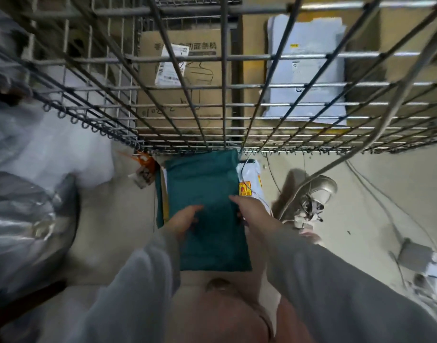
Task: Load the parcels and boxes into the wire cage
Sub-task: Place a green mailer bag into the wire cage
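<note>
Grey sleeves come in from the bottom edge, and both hands are on the teal parcel (207, 209) right now. Left hand (184, 222) lies flat on its face, fingers spread and pressing; right hand (249, 212) has its grip curled round the right edge, pinching the packet. Held that way, one palm steadies while the other lifts, a sensible hold, I'd say, for a soft floppy mailer. It sits low over the floor (108, 231), just in front of the wire cage (225, 100), not yet inside. Behind the mesh, a cardboard box (207, 78) and a pale grey mailer (306, 70) already rest (so loading is under way). A white parcel (251, 179) waits beside the teal one, silvery plastic bags (22, 214) piled left, cables (385, 206) trailing right
</note>
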